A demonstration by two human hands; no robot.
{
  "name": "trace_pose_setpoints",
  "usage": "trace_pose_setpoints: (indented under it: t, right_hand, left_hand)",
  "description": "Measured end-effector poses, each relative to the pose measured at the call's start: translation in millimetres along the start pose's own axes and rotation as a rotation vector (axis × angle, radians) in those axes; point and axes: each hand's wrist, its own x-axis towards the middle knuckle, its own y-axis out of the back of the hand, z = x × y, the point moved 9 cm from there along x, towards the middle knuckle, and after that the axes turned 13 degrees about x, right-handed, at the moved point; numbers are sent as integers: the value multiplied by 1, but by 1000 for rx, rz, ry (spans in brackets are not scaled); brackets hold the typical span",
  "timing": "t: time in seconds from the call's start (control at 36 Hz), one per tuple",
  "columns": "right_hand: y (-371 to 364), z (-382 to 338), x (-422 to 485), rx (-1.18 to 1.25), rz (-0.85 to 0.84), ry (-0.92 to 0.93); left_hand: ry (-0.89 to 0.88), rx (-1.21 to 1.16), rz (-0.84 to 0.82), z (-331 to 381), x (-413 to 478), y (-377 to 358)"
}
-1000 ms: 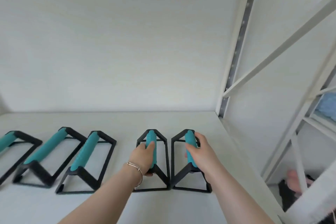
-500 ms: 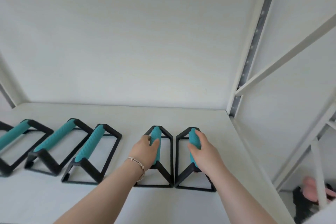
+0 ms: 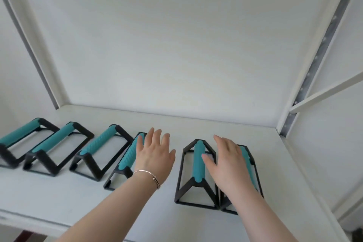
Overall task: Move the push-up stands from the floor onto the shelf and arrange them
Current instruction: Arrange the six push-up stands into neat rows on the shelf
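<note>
Several push-up stands with black frames and teal grips stand in a row on the white shelf (image 3: pixel 59 198). The two rightmost stands (image 3: pixel 198 161) (image 3: pixel 248 165) sit side by side, frames touching. My left hand (image 3: pixel 155 153) hovers open with fingers spread, partly covering the stand (image 3: pixel 128 155) to the left of that pair. My right hand (image 3: pixel 225 161) is open above the rightmost stand and hides much of its grip. Neither hand holds anything.
Three more stands (image 3: pixel 18 133) (image 3: pixel 55 139) (image 3: pixel 98 143) stand angled at the left. A white back wall closes the shelf behind. A perforated metal upright (image 3: pixel 306 84) and a white crossbar (image 3: pixel 324 94) frame the right side. The shelf's front edge runs along the bottom left.
Both hands have let go of the two rightmost stands and opened. My left hand has moved left over the neighbouring stand. The view has turned left, showing more stands.
</note>
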Motion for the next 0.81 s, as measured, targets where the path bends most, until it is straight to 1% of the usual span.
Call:
trace_pose_setpoints:
  t: [0.17, 0.39, 0.5, 0.64, 0.81]
  right_hand:
    - [-40, -63, -9, 8, 70, 97]
    - [-118, -186, -28, 17, 63, 204]
    - [-154, -246, -43, 71, 85, 207]
    - [-196, -303, -59, 83, 78, 204]
    - [-231, -342, -68, 67, 29, 169]
  left_hand:
    - [56, 6, 33, -76, -23, 4]
    - [170, -25, 43, -230, -64, 3]
    - [174, -26, 46, -299, -87, 4]
    - [151, 3, 31, -369, -106, 0]
    - [144, 27, 1, -424, -109, -9]
